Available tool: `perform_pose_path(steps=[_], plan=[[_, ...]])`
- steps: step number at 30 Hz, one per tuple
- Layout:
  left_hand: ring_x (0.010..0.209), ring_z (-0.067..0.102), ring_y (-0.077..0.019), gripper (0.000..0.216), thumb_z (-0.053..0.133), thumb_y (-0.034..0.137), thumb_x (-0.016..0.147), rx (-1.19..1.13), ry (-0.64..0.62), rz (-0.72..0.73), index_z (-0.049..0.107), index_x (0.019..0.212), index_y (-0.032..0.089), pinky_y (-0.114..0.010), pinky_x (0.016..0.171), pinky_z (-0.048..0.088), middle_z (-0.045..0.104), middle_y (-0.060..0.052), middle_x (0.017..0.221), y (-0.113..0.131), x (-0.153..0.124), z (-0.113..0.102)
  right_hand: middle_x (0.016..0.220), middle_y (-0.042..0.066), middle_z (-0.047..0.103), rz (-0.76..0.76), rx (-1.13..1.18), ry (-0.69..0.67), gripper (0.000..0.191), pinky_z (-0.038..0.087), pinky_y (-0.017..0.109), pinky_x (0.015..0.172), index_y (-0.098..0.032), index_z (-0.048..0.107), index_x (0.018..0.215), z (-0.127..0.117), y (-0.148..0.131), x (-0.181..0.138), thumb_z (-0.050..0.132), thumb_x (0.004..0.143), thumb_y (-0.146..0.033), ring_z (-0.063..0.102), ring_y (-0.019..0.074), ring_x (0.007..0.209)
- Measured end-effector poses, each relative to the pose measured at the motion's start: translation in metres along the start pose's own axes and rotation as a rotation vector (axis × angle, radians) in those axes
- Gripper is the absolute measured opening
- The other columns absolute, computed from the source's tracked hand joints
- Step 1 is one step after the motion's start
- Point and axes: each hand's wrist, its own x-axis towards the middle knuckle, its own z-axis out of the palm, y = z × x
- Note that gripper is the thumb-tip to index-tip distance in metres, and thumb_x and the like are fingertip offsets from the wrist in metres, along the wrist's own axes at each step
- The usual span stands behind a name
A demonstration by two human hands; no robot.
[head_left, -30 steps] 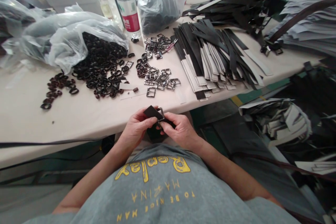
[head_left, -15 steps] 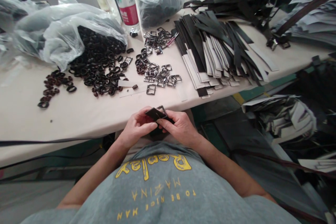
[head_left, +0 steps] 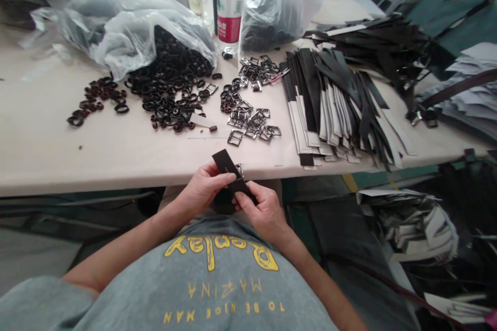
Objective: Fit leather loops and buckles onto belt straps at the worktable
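Note:
Between my hands, just off the table's front edge, is a black belt strap (head_left: 222,159) with a small slot in it. My left hand (head_left: 207,181) pinches the strap near its square end, thumb on top. Lower down, my right hand (head_left: 264,209) grips the same strap, its thumb pressed flat on the black surface. A metal belt buckle (head_left: 239,169) shows beside the strap between the hands, partly hidden by it. On the table ahead lie loose square buckles (head_left: 254,123) and a heap of black and brown belt loops (head_left: 174,98).
A plastic bag (head_left: 116,26) spills the loops at the left. Behind stand a bottle (head_left: 229,20) with a red label and another filled bag (head_left: 281,5). Bundled black and white straps (head_left: 334,108) lie to the right. More strips fill a container (head_left: 411,227) below the table's right side.
The strap has turned so its square end points up and away, with more of its face showing. My left thumb has moved onto it. The whole view has shifted.

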Motion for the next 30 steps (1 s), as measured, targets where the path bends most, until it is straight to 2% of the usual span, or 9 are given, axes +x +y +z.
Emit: perform_pose_path(steps=[4, 9, 12, 15, 19, 22, 25, 27, 30], plan=[[0.055, 0.063, -0.0121, 0.025, 0.088, 0.024, 0.061, -0.048, -0.047, -0.042, 0.074, 0.079, 0.015, -0.023, 0.053, 0.053, 0.073, -0.002, 0.072, -0.007, -0.001, 0.004, 0.076, 0.001, 0.069, 0.006, 0.049, 0.028, 0.019, 0.051, 0.025, 0.061, -0.019, 0.066, 0.088, 0.004, 0.0, 0.001, 0.057, 0.096, -0.033, 0.064, 0.0147, 0.063], [0.052, 0.061, -0.0121, 0.025, 0.085, 0.03, 0.067, -0.082, -0.022, -0.021, 0.075, 0.086, 0.017, -0.023, 0.05, 0.051, 0.071, -0.001, 0.069, -0.009, 0.001, 0.004, 0.075, 0.002, 0.069, 0.027, 0.049, 0.009, 0.022, 0.051, 0.025, 0.061, -0.019, 0.067, 0.088, 0.004, -0.002, 0.001, 0.056, 0.096, -0.036, 0.063, 0.0145, 0.062], [0.052, 0.06, -0.011, 0.036, 0.081, 0.034, 0.073, -0.062, 0.038, 0.049, 0.076, 0.106, 0.02, -0.022, 0.05, 0.051, 0.07, -0.001, 0.07, -0.012, 0.0, 0.004, 0.077, 0.002, 0.069, 0.038, 0.073, -0.002, 0.022, 0.051, 0.025, 0.062, -0.019, 0.067, 0.09, 0.004, -0.001, 0.001, 0.057, 0.096, -0.038, 0.063, 0.0151, 0.065], [0.047, 0.054, -0.0093, 0.037, 0.08, 0.035, 0.075, 0.029, 0.044, 0.14, 0.077, 0.11, 0.022, -0.021, 0.045, 0.049, 0.068, 0.001, 0.066, -0.016, -0.003, 0.005, 0.079, 0.002, 0.069, 0.025, 0.112, 0.01, 0.022, 0.051, 0.026, 0.064, -0.02, 0.067, 0.089, 0.005, 0.001, 0.001, 0.057, 0.096, -0.038, 0.064, 0.0159, 0.068], [0.049, 0.056, -0.01, 0.018, 0.072, 0.035, 0.083, 0.249, -0.082, 0.354, 0.081, 0.093, 0.023, -0.021, 0.044, 0.049, 0.067, -0.003, 0.075, -0.013, -0.006, 0.005, 0.066, 0.0, 0.065, 0.008, 0.118, 0.05, 0.027, 0.047, 0.025, 0.055, -0.02, 0.062, 0.081, 0.008, 0.006, 0.0, 0.057, 0.096, -0.042, 0.059, 0.014, 0.057], [0.056, 0.063, -0.0119, 0.025, 0.066, 0.04, 0.088, 0.426, -0.288, 0.492, 0.081, 0.102, 0.025, -0.023, 0.05, 0.054, 0.066, -0.008, 0.09, -0.001, -0.01, 0.002, 0.061, -0.002, 0.061, 0.026, 0.162, 0.1, 0.027, 0.045, 0.025, 0.051, -0.02, 0.064, 0.086, 0.009, 0.011, -0.003, 0.056, 0.096, -0.043, 0.055, 0.013, 0.051], [0.062, 0.067, -0.0171, 0.048, 0.053, 0.059, 0.091, 0.459, -0.469, 0.47, 0.077, 0.116, 0.026, -0.03, 0.057, 0.058, 0.066, -0.013, 0.1, 0.012, -0.014, -0.002, 0.06, -0.002, 0.06, 0.026, 0.17, 0.135, 0.026, 0.044, 0.025, 0.05, -0.02, 0.065, 0.086, 0.009, 0.013, -0.006, 0.058, 0.096, -0.043, 0.054, 0.0129, 0.05], [0.074, 0.071, -0.0227, 0.056, 0.041, 0.063, 0.094, 0.434, -0.462, 0.438, 0.08, 0.11, 0.026, -0.035, 0.065, 0.06, 0.068, -0.015, 0.103, 0.018, -0.017, -0.004, 0.06, -0.001, 0.061, 0.008, 0.143, 0.133, 0.027, 0.044, 0.025, 0.05, -0.02, 0.064, 0.082, 0.007, 0.012, -0.006, 0.058, 0.095, -0.043, 0.054, 0.0131, 0.051], [0.094, 0.07, -0.0259, 0.036, 0.054, 0.05, 0.094, 0.424, -0.428, 0.384, 0.081, 0.103, 0.027, -0.035, 0.078, 0.058, 0.071, -0.013, 0.105, 0.019, -0.018, -0.005, 0.061, -0.001, 0.061, -0.025, 0.082, 0.113, 0.026, 0.044, 0.024, 0.051, -0.02, 0.065, 0.083, 0.002, 0.007, -0.005, 0.058, 0.096, -0.041, 0.055, 0.0133, 0.053]])
